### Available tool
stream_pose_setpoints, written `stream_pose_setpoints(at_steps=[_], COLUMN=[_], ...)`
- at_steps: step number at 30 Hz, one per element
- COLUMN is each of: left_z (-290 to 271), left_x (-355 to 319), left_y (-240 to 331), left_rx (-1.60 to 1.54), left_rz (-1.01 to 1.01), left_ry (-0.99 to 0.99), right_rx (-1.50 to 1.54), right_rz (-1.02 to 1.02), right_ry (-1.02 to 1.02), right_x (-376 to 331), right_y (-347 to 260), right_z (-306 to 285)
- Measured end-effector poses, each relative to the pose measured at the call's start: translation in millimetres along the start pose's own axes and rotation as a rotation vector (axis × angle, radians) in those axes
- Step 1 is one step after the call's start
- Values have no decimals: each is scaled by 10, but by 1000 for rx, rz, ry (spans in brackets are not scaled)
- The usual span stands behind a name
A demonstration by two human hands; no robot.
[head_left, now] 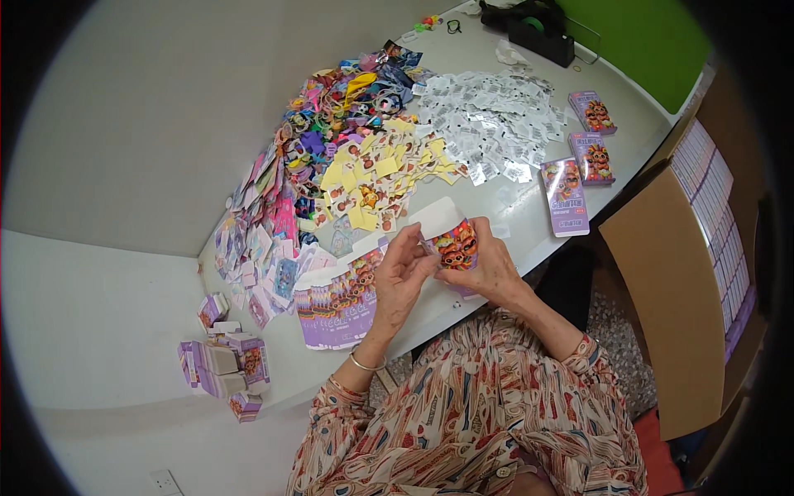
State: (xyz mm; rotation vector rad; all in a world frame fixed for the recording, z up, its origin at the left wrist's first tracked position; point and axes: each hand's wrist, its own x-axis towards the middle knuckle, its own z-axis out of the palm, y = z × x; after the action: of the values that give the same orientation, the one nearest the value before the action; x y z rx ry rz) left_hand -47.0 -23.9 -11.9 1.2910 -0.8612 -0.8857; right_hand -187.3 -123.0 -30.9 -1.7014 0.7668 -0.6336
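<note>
A small purple cardboard box (455, 245) with a bright cartoon picture and a raised white flap is between my two hands over the table's front edge. My right hand (494, 269) grips its right side, fingers wrapped behind. My left hand (403, 275) is closed at the box's left edge, thumb and fingers near its side; the exact contact is partly hidden. Left of that, under my left wrist, lies a fanned row of flat purple cartons (335, 307) with white flaps.
Beyond my hands lie yellow picture cards (380, 169), white labelled packets (492, 116), and mixed colourful trinkets (318, 136). Pastel packets (256, 273) spread leftward, near stacked purple boxes (225, 364). Right are several finished-looking cartons (565, 198), a large brown carton (662, 281), and a tape dispenser (542, 41) behind.
</note>
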Motion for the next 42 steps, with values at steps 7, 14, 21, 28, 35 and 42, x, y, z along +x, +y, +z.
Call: stream_pose_setpoints(at_steps=[7,14,21,28,35,42], left_z=[-195,-149,-188,-138,184,68], left_x=[39,168,206,127,-26,112], left_y=[-128,194,254,125,133,128], left_rx=[203,228,459,519,778,153], left_rz=[-220,-196,-206,-125,346,-289], left_ry=[-176,-367,-574,-584,-339,-159], right_rx=[99,44,-47,-67,-62,-97], right_rz=[112,1,20,20,64,77], right_ry=[-190,-263,-322,-302,-241,-266], right_x=[-37,-85,-116,-112,-85,-97], right_y=[-10,71,35,36,65,2], right_z=[-137,-204,-231,-212,-221,-252])
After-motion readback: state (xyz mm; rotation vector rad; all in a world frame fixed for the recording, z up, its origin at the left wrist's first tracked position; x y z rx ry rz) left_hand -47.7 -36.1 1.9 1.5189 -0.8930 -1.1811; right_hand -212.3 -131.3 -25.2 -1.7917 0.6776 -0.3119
